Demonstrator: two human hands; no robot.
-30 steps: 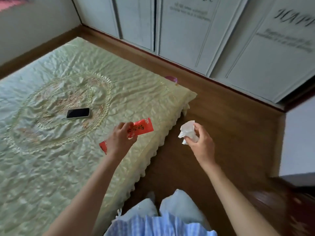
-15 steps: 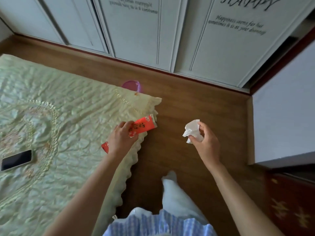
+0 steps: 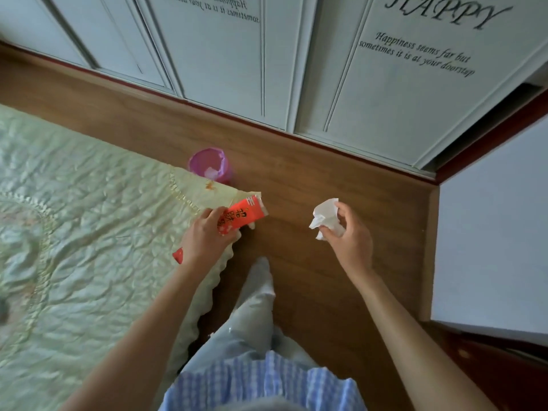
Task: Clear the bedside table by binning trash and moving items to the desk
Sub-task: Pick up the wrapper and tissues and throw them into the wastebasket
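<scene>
Left hand has its grip clamped on a red packet, printed with dark characters; one end sticks out past the fingers toward the floor, the other red end shows below the wrist. The packet sits over the corner of the bed, which has a pale green quilted cover with a scalloped edge.

Right hand has its grip clamped on a crumpled white tissue, held over the wooden floor, apart from the left hand.

Pink bin stands on the floor just past the bed corner, partly hidden by the cover. It is lined with a pink bag and has something pale inside, too small to tell.

White wardrobe doors with lettering run along the far side. Person's leg in light trousers is between the arms.
</scene>
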